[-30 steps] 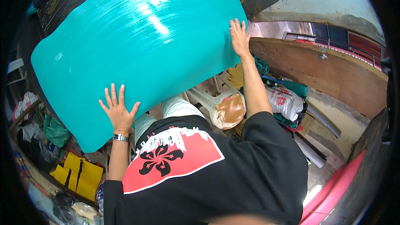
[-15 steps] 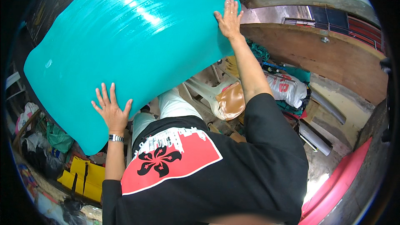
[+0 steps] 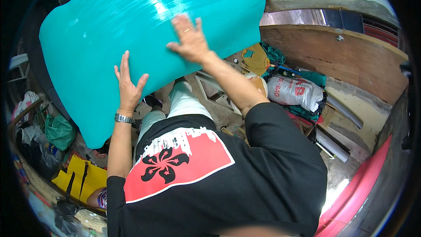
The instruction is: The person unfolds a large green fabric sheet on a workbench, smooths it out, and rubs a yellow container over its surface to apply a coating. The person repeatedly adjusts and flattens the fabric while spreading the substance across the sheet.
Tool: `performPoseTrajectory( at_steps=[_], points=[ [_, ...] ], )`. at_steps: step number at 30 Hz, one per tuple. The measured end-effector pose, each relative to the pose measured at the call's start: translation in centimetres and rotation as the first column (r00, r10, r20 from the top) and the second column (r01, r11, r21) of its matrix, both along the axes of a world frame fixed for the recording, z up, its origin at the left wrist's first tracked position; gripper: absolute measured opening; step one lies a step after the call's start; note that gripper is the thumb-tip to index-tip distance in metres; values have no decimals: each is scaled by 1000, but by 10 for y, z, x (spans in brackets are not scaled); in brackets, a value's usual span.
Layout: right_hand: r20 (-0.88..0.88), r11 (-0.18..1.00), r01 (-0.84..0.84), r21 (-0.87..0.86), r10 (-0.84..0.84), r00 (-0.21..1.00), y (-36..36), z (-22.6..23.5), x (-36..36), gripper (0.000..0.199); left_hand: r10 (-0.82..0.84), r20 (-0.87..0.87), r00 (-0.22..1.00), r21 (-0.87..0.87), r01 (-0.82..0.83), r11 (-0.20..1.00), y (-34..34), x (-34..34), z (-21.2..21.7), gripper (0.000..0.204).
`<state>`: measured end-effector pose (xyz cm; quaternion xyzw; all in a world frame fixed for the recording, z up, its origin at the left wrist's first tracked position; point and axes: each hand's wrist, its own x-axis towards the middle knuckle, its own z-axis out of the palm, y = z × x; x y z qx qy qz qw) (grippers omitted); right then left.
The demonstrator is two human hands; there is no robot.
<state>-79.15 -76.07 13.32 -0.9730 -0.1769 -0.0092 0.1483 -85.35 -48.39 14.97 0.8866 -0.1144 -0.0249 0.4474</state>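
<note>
A large, flexible teal sheet with rounded corners and a glossy, streaked surface [image 3: 151, 46] is spread across the upper left and upper centre of the frame. Left of centre, the bare left hand [image 3: 129, 88], below which a silver metal wristwatch [image 3: 124, 118] is worn, is set over the sheet's lower part; its grip is spread, the thumb held apart from the fingers, with nothing pinched. Near the upper centre, the bare, slightly blurred right hand [image 3: 190, 43] is laid over the streaked surface, its grip likewise spread; whether the palm is pressed down cannot be told. At the lower left, a yellow bag with black straps [image 3: 95, 179] is seen; a white printed plastic sack [image 3: 291, 90] is seen right of centre.
</note>
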Motion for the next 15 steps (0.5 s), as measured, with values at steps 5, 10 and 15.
performPoseTrajectory(
  at_steps=[5, 10, 15],
  points=[
    [-29, 950, -129, 283, 143, 989, 119, -6, -41, 85, 79, -210, 975, -555, -185, 811, 33, 4, 4, 64],
    [4, 964, -261, -54, 262, 965, 47, -8, -14, 77, 91, -13, 996, 66, -90, 994, 67, -12, 14, 56],
    [-65, 858, 443, -262, -473, 878, -98, 11, 51, 96, -45, 25, 999, 433, 30, 901, 63, -30, 14, 62]
  ],
)
